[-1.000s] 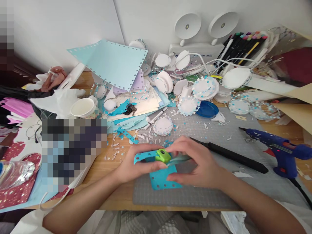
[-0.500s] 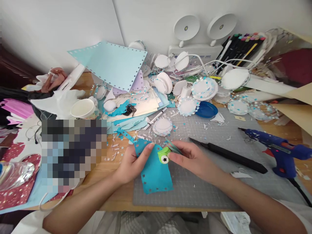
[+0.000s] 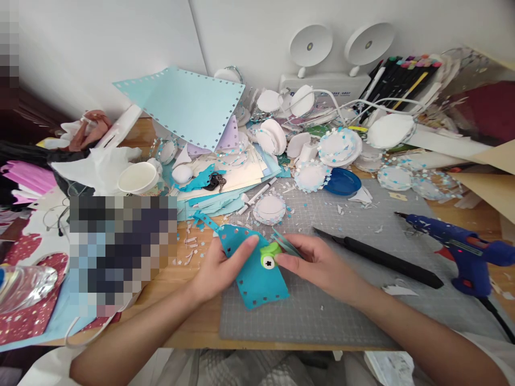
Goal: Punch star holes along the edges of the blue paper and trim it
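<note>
My left hand (image 3: pixel 225 265) is closed on a sheet of bright blue paper (image 3: pixel 257 289), thumb on top. Small flower-shaped holes run along the paper's edges, and a narrow punched strip trails off its upper left corner. A green and white craft punch (image 3: pixel 269 256) sits at the paper's right edge, its flower-shaped opening facing up. My right hand (image 3: pixel 317 262) grips the punch between thumb and fingers. Thin teal prongs (image 3: pixel 285 242), which look like tweezers, also stick out of that hand. Below both hands lies a grey cutting mat (image 3: pixel 322 316).
Right of my hands lie a black-handled craft knife (image 3: pixel 390 260) and a blue glue gun (image 3: pixel 458 241). White discs trimmed with tiny stars (image 3: pixel 269 209), a blue lid (image 3: pixel 341 181) and paper scraps spread behind. A paper cup (image 3: pixel 138 178) stands at the left, beside a blurred-out area.
The blue paper has turned slightly, its lower end swinging up and to the right. The punch has shifted a little left against the paper's edge. Both hands keep their hold.
</note>
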`<state>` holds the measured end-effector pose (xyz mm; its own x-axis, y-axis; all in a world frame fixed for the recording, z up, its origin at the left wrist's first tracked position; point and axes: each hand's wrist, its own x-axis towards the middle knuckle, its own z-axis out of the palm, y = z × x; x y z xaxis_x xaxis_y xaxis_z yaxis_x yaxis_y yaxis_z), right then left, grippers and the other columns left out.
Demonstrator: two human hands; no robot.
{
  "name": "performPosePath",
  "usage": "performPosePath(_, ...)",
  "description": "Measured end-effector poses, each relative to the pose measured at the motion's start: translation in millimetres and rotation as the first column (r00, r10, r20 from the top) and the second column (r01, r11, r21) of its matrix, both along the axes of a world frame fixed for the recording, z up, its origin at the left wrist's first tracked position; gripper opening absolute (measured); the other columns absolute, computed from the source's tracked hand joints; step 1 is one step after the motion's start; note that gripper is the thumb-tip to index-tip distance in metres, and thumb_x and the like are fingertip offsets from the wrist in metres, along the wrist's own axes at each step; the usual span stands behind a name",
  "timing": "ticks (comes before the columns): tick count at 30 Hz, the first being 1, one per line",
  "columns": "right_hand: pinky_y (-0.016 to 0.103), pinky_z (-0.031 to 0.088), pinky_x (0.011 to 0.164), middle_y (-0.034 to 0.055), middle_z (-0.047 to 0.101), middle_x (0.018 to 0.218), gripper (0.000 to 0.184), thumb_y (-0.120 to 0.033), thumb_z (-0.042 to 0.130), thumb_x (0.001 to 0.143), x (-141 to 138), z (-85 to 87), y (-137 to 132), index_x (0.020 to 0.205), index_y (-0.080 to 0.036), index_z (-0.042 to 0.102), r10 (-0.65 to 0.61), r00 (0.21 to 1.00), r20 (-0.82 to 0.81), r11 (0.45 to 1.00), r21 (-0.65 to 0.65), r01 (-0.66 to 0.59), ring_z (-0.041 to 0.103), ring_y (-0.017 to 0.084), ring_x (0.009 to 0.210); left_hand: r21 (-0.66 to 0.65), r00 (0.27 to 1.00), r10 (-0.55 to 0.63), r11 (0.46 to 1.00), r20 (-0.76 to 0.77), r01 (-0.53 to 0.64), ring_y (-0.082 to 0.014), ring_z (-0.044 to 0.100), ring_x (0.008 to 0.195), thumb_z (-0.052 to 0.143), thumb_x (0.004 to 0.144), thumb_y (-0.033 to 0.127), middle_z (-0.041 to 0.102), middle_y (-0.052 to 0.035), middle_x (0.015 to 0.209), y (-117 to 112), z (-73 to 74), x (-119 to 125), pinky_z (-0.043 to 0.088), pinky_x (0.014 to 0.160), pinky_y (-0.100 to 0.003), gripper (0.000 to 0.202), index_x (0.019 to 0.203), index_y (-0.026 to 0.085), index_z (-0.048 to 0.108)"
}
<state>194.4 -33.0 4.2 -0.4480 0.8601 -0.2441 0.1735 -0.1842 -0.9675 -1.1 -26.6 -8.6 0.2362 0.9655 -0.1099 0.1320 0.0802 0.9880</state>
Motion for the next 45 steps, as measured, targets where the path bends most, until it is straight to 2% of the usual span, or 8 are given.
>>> performPosePath(7,0.025,0.046,0.061,0.0028,0.062,0.081,0.022,-0.041,0.057,0.085,6,-4.2,4,0.091,-0.019,0.06,-0.203,0.967,0.151,0.947,0.281,0.155,0.058,0.016,0.072,-0.034,0.996,-0.074,0.997,-0.055,0.072,-0.0156,0.059,0.068,0.081,0.061,0.035,0.064,-0.0001,0.077,-3,4.0,-1,0.05,0.058,-0.022,0.038,0.089,0.019,0.063)
performPosePath(13,0.044,0.046,0.079,0.0126,0.065,0.096,0.022,-0.031,0.055,0.085,38,-8.6,25,0.101,-0.017,0.06,-0.661,0.577,0.479,0.637,0.765,0.094,0.06,0.028,0.087,0.064,0.98,-0.139,0.987,-0.144,0.149,-0.0141,0.055,0.065,0.08,0.062,0.043,0.06,0.0021,0.069,-4,1.1,-5,0.047,0.055,-0.02,0.032,0.077,0.02,0.064)
performPosePath(16,0.051,0.04,0.091,0.0145,0.06,0.105,0.025,-0.028,0.059,0.082,37,-3.6,24,0.105,-0.017,0.06,-0.684,0.591,0.427,0.526,0.851,-0.006,0.053,0.032,0.103,0.095,0.978,-0.144,0.983,-0.151,0.159,-0.0143,0.055,0.065,0.079,0.063,0.044,0.06,0.0023,0.07,-5,-0.1,-5,0.047,0.057,-0.021,0.032,0.079,0.02,0.064)
performPosePath(18,0.044,0.045,0.086,0.0109,0.058,0.102,0.027,-0.026,0.06,0.081,27,1.3,16,0.107,-0.019,0.057,-0.517,0.78,0.352,0.589,0.808,0.025,0.054,0.026,0.097,0.093,0.979,-0.123,0.986,-0.16,0.139,-0.0152,0.056,0.068,0.08,0.063,0.043,0.061,0.0022,0.072,-5,-0.6,-4,0.047,0.059,-0.022,0.034,0.084,0.02,0.064)
performPosePath(20,0.034,0.05,0.073,0.0076,0.056,0.1,0.035,-0.026,0.061,0.08,14,3.1,5,0.113,-0.021,0.052,-0.228,0.94,0.255,0.772,0.636,0.015,0.056,0.02,0.085,0.098,0.982,-0.116,0.987,-0.147,0.131,-0.0167,0.059,0.076,0.08,0.063,0.038,0.063,0.0013,0.08,-4,-0.6,-4,0.049,0.067,-0.023,0.038,0.093,0.021,0.063)
performPosePath(25,0.028,0.051,0.068,0.0052,0.054,0.099,0.033,-0.037,0.065,0.079,-6,-10.0,-10,0.104,-0.021,0.051,-0.034,0.997,0.064,0.984,0.176,0.022,0.058,0.017,0.084,0.143,0.982,-0.175,0.972,-0.075,0.185,-0.0178,0.058,0.095,0.078,0.069,0.027,0.061,-0.0008,0.1,0,-1.4,-4,0.048,0.08,-0.024,0.043,0.105,0.023,0.054)
performPosePath(33,0.025,0.048,0.061,0.0013,0.058,0.078,0.023,-0.039,0.065,0.079,-1,1.1,2,0.087,-0.02,0.057,-0.146,0.983,-0.109,0.989,-0.008,0.146,0.055,0.014,0.07,-0.031,0.982,-0.185,0.982,0.036,0.187,-0.0168,0.058,0.077,0.077,0.069,0.038,0.06,-0.0014,0.09,-2,1.9,-4,0.049,0.062,-0.024,0.045,0.104,0.022,0.054)
performPosePath(45,0.028,0.051,0.067,0.0024,0.062,0.086,0.045,-0.035,0.081,0.061,-8,-15.8,-6,0.098,-0.019,0.06,-0.122,0.973,-0.196,0.984,-0.153,0.092,0.059,0.016,0.077,0.302,0.944,-0.083,0.935,-0.319,0.184,-0.0142,0.059,0.067,0.055,0.089,0.029,0.064,-0.0019,0.076,-1,0.4,-5,0.046,0.061,-0.023,0.014,0.091,0.017,0.061)
